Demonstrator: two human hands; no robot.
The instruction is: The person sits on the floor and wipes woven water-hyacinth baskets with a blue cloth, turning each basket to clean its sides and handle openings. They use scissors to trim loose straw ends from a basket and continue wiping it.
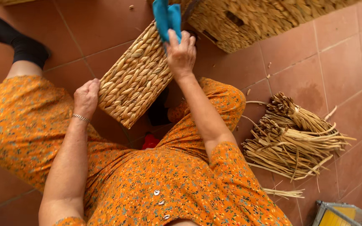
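Note:
I sit on a tiled floor in an orange flowered dress. My left hand point(86, 97) grips the near corner of a woven straw basket point(135, 79), which is tilted up between my knees. My right hand point(181, 52) reaches over the basket's far edge and holds a blue cloth point(166, 17) against it. The basket's weave is pale tan and tight. Its inside is hidden from me.
A larger woven basket point(252, 19) lies at the top right. A bundle of dried straw strips point(296, 136) rests on the terracotta tiles point(327, 62) to my right. A yellow-and-grey box corner point(340, 213) shows at the bottom right. A small red thing point(150, 142) lies under the basket.

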